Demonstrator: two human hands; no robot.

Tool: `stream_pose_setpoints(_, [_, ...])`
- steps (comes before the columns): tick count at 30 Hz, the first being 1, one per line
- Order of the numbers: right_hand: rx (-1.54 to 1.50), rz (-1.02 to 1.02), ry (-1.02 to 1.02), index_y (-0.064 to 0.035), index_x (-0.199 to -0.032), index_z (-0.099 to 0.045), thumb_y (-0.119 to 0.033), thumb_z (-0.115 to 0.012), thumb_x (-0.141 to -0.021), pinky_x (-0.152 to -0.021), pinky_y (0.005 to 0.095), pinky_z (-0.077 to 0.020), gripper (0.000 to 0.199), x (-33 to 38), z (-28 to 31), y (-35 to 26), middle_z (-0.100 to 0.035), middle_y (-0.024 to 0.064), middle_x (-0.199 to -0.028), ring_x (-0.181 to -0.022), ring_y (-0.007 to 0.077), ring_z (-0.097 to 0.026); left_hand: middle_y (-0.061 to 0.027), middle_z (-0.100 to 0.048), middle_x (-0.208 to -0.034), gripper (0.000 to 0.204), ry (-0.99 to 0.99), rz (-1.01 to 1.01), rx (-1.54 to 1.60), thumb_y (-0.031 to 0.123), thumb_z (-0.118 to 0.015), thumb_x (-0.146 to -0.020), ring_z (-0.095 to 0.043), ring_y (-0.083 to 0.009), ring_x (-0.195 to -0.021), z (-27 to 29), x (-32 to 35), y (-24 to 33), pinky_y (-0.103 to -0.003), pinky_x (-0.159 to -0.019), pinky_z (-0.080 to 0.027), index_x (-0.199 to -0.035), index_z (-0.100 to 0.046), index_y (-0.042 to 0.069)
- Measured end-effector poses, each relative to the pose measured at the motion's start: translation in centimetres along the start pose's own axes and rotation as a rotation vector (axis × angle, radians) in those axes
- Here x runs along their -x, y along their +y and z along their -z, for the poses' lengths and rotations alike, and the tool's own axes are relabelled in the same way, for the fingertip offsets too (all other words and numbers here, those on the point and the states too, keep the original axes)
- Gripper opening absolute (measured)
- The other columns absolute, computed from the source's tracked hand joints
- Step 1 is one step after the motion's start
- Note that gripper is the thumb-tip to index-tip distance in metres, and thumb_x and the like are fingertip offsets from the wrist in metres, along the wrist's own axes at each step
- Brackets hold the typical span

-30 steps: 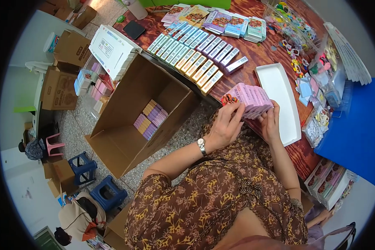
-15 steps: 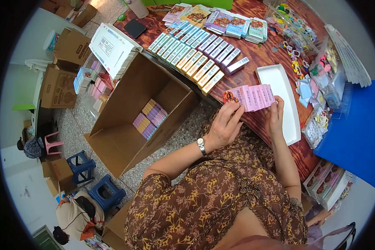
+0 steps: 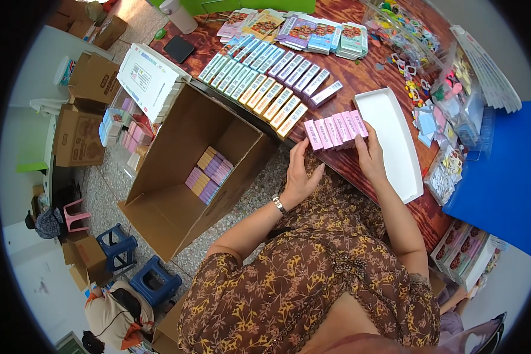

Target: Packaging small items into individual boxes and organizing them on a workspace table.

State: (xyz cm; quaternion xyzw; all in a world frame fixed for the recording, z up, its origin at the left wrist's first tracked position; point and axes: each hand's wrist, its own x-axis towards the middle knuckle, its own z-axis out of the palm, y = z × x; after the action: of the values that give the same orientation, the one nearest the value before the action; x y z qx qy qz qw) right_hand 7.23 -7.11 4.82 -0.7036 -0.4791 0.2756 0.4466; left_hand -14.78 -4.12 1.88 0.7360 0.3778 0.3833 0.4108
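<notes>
Both hands clamp row of pink boxes (image 3: 335,131) at desk (image 3: 360,76) edge, beside white tray (image 3: 395,138). Left hand (image 3: 299,175) fingers spread on one end, right hand (image 3: 370,154) on other. Step, I judge: squaring up row. Next needs even squeeze, lift together.

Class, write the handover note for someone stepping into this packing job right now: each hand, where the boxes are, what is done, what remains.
Left hand: pressed against the left end of a row of small pink boxes at the table edge.
Right hand: holding the row's right end.
Done: a few purple and yellow boxes lie inside the open cardboard carton on the floor to the left.
Left: the pink row is still outside the carton; a long line of coloured boxes waits on the table. The white tray sits beside the right hand.
</notes>
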Motion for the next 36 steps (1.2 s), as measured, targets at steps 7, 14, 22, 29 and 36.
stream_pose_setpoints(7, [0.007, -0.009, 0.011, 0.0000, -0.143, -0.045, -0.029, -0.058, -0.101, -0.105, 0.0402, -0.0434, 0.052, 0.7, -0.1, -1.0, -0.059, 0.0244, -0.132, -0.123, 0.0348, -0.058, -0.0158, -0.038, -0.143, 0.072, 0.016, 0.034, 0.211, -0.002, -0.069, -0.088, -0.046, -0.0271, -0.133, -0.9, -0.4, -1.0, -0.039, -0.111, -0.044, -0.149, -0.032, 0.000])
stream_pose_setpoints(14, [-0.085, 0.114, 0.095, 0.0027, -0.144, -0.043, -0.020, -0.055, -0.101, -0.110, 0.0358, -0.0382, 0.050, 0.2, 3.0, -3.6, -0.056, 0.0173, -0.136, -0.129, 0.0245, -0.052, -0.0174, -0.032, -0.145, 0.077, -0.004, -0.064, 0.320, 0.001, -0.072, -0.086, -0.042, -0.0295, -0.137, -1.5, -1.7, 3.5, -0.039, -0.113, -0.042, -0.150, -0.029, -0.003])
stream_pose_setpoints(22, [-0.340, -0.022, 0.207, -0.0011, -0.146, -0.043, -0.030, -0.056, -0.103, -0.105, 0.0320, -0.0424, 0.053, -7.1, 11.5, 1.9, -0.056, 0.0087, -0.135, -0.123, 0.0176, -0.054, -0.0211, -0.032, -0.146, 0.080, -0.079, -0.138, 0.486, 0.008, -0.072, -0.086, -0.040, -0.0335, -0.137, -10.7, -9.5, 4.8, -0.043, -0.113, -0.041, -0.150, -0.026, -0.003])
stream_pose_setpoints(29, [-0.326, -0.032, 0.178, -0.0048, -0.143, -0.048, -0.031, -0.058, -0.102, -0.102, 0.0307, -0.0437, 0.050, -10.1, 11.3, 5.6, -0.058, 0.0053, -0.131, -0.117, 0.0149, -0.055, -0.0200, -0.032, -0.146, 0.081, -0.071, -0.079, 0.436, 0.011, -0.073, -0.086, -0.039, -0.0326, -0.136, -13.1, -11.4, 2.1, -0.046, -0.110, -0.042, -0.150, -0.026, 0.000])
stream_pose_setpoints(36, [-0.337, -0.044, 0.204, -0.0032, -0.139, -0.054, -0.030, -0.059, -0.100, -0.088, 0.0265, -0.0441, 0.048, -10.6, 11.1, 7.0, -0.062, 0.0031, -0.115, -0.100, 0.0118, -0.055, -0.0208, -0.032, -0.146, 0.078, -0.072, -0.025, 0.438, 0.011, -0.071, -0.087, -0.038, -0.0339, -0.138, -13.4, -11.1, 2.8, -0.045, -0.111, -0.043, -0.150, -0.027, -0.001])
